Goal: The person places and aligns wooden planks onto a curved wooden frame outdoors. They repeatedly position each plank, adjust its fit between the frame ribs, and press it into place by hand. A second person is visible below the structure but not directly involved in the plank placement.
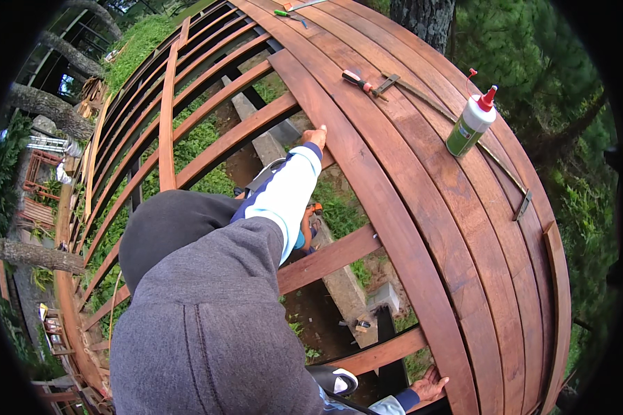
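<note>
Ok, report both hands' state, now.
Left hand: closed on the edge of a wooden board.
Right hand: at the same board's edge; whether it grips cannot be told.

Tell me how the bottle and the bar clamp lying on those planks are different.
Shape: the bottle is short and stout; the bar clamp is long and thin.
Pose: the bottle stands on its base, whereas the clamp lies along the boards.
Color: the bottle is white and green with a red nozzle; the clamp has a metal bar and a red-and-black handle.
Both rest on the brown planks.
</note>
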`<state>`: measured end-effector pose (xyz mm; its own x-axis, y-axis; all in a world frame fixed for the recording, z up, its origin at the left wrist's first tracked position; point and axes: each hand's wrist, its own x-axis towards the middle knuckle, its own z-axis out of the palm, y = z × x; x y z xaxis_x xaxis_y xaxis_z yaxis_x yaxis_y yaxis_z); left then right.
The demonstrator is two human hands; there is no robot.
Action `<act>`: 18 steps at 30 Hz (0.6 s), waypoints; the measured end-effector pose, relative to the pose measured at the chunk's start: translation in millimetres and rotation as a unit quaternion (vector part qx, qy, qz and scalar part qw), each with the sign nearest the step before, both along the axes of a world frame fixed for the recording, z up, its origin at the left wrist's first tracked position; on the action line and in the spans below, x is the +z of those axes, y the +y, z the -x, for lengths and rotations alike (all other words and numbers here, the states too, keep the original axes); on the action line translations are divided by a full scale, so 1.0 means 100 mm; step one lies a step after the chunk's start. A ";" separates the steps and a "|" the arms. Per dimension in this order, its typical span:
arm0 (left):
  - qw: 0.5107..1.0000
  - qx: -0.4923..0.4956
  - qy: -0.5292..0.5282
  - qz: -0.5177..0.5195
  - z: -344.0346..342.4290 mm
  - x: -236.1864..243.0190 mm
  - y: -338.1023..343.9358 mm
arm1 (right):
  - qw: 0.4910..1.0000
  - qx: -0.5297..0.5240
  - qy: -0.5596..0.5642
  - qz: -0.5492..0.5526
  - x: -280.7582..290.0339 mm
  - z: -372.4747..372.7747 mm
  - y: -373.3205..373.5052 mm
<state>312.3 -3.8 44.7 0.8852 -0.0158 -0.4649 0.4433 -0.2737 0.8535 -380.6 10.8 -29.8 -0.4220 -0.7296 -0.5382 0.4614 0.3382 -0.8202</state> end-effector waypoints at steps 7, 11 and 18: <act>0.999 -0.019 -0.029 -0.024 -0.08 -0.14 0.02 | 1.000 0.008 -0.007 0.026 -0.24 0.20 0.00; 0.999 -0.013 -0.021 -0.044 -0.14 -0.21 0.02 | 1.000 -0.010 0.005 0.015 -0.15 0.07 0.02; 0.999 -0.012 -0.046 -0.020 -0.04 -0.15 -0.01 | 1.000 -0.019 0.021 0.012 0.07 -0.15 0.06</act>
<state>316.4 -4.6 29.7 0.9237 -0.0208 -0.3826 0.3565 -0.3190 0.8781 -365.9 16.9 -23.2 -0.4725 -0.7248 -0.5014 0.4380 0.3006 -0.8472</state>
